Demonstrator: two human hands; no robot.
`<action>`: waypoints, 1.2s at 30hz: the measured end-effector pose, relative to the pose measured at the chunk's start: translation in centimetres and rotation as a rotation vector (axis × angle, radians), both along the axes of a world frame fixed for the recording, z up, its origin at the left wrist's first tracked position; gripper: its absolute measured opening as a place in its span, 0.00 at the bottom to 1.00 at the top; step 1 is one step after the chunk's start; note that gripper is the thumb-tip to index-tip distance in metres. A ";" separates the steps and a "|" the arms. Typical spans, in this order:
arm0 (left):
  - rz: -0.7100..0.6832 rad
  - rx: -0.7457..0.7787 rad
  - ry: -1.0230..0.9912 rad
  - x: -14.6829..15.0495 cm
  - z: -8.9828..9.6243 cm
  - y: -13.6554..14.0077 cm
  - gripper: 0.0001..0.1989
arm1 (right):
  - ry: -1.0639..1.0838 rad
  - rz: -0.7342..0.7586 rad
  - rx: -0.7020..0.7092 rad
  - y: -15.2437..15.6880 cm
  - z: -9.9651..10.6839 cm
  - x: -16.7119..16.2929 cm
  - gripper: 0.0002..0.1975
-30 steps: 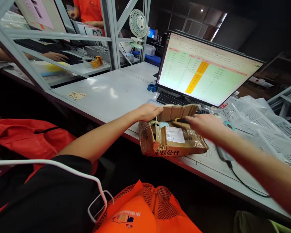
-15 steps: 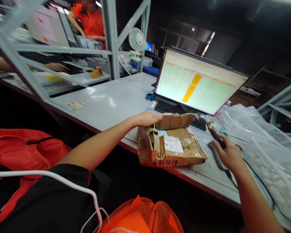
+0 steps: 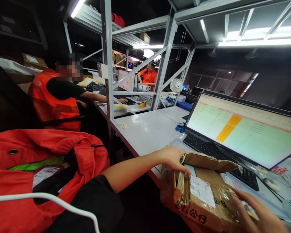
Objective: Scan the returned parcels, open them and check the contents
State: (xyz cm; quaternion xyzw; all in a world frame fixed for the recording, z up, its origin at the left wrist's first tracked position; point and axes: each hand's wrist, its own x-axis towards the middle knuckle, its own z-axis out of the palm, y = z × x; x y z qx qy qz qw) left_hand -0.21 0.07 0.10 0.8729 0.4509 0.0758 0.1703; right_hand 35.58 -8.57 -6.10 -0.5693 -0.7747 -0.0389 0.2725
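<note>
A worn, taped cardboard box with a white label and black writing sits at the desk's front edge, its back flap raised. My left hand grips the box's left side, thumb and fingers over the top edge. My right hand, slightly blurred, is closed at the box's right end, fingers along its top. A small yellow patch shows beneath that hand; I cannot make out what it belongs to. Inside the box, a light blue-white surface shows at the opening.
Behind the box stand a black keyboard and a monitor. A mouse lies to the right. On the desk is a blue tape dispenser. A red bag is at my left, and two people in orange work beyond the metal frame.
My view has swung left and up. My right hand, which held a black-and-yellow cutter above a scanner, has come down to the box's right end. The left hand stays on the box.
</note>
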 end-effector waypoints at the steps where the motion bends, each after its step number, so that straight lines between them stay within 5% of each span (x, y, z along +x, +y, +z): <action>1: 0.014 0.015 0.018 0.2 -0.3 -0.3 0.44 | 0.007 0.074 -0.023 -0.2 1.6 -3.3 0.25; 4: 0.103 0.050 0.086 0.8 -0.8 -0.9 0.30 | -0.051 0.278 -0.159 0.1 3.8 -12.1 0.26; 8: 0.133 0.070 0.077 0.3 0.0 -1.1 0.20 | -0.102 0.327 -0.280 1.2 2.6 -17.3 0.27; 13: -0.067 -0.085 -0.074 -1.4 1.6 2.1 0.07 | -0.035 0.278 -0.268 1.0 1.4 -16.1 0.29; 17: -0.100 -0.214 -0.130 -2.1 1.9 5.4 0.03 | 0.081 0.226 -0.237 0.6 2.2 -14.9 0.29; 25: -0.001 -0.403 -0.303 -4.9 1.8 8.2 0.10 | 0.131 0.236 -0.208 -1.0 0.7 -14.5 0.27; 31: 0.104 -0.525 -0.425 -7.2 1.5 10.5 0.17 | 0.046 0.388 -0.316 -5.1 -0.4 -15.6 0.40; 36: 0.101 -0.579 -0.440 -7.2 1.1 12.1 0.16 | 0.045 0.465 -0.043 -5.7 1.3 -15.4 0.44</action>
